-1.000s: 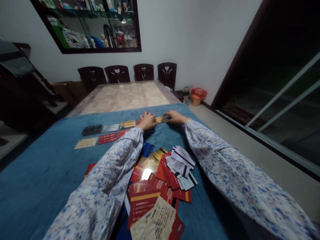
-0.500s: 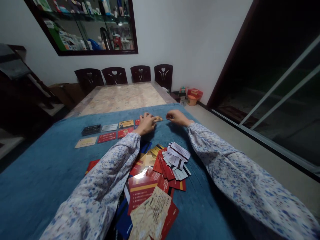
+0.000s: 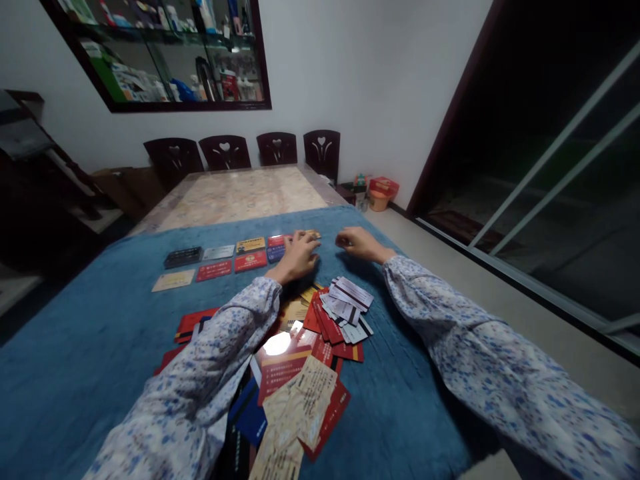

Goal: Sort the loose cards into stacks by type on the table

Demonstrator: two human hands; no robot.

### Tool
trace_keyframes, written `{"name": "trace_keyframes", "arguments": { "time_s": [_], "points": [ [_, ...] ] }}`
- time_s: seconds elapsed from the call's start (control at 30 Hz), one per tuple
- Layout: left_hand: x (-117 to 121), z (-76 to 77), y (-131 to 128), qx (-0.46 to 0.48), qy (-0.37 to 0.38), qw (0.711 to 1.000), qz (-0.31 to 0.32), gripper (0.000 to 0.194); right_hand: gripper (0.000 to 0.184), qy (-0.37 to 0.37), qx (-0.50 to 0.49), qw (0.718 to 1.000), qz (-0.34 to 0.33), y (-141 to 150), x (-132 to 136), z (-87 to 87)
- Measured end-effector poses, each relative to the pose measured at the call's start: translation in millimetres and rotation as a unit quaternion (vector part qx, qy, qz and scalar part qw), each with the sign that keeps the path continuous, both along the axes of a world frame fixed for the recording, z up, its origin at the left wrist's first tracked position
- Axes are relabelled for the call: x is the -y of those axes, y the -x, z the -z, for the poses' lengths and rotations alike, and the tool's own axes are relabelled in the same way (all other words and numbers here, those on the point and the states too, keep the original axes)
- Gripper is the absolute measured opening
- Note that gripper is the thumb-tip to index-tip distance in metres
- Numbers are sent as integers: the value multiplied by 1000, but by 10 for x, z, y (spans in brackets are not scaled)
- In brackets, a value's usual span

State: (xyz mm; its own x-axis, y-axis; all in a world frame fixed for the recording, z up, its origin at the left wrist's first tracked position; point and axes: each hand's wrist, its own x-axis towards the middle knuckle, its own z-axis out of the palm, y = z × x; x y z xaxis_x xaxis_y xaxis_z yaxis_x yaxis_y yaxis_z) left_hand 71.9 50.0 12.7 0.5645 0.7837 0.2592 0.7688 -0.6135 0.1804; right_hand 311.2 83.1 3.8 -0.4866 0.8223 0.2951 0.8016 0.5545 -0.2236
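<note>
My left hand [image 3: 299, 257] hovers over or rests at the right end of the rows of cards, fingers loosely spread; I cannot tell whether it touches them. Beyond its fingertips, a gold card [image 3: 313, 234] shows in part. To the right, my right hand [image 3: 364, 244] is loosely curled above the blue cloth [image 3: 120, 313], with no card visible in it. The rows include a black card stack [image 3: 183, 257], a silver card [image 3: 219, 253], a yellow card [image 3: 251, 245] and a blue card [image 3: 276, 254]. Below, a loose pile of red cards [image 3: 285, 373] and white cards [image 3: 353, 293] overlaps.
A cream card [image 3: 173, 280] ends the near row at left. More red cards [image 3: 193, 325] lie partly under my left sleeve. The bare marble tabletop [image 3: 250, 190] extends past the cloth toward several dark chairs [image 3: 323, 153]. An orange bucket [image 3: 379, 200] stands on the floor.
My right hand has come off the gold card and drawn back to the right, fingers curled. The left hand has shifted slightly nearer, now covering part of that card. The view has turned slightly right.
</note>
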Motion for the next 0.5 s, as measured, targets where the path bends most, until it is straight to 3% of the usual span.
{"name": "trace_keyframes", "arguments": {
  "time_s": [0.5],
  "points": [
    [403, 26, -105, 11, 16, 999, 42, 37, 19, -13, -3, 1000, 7, -192, 564, 83]
  ]
}}
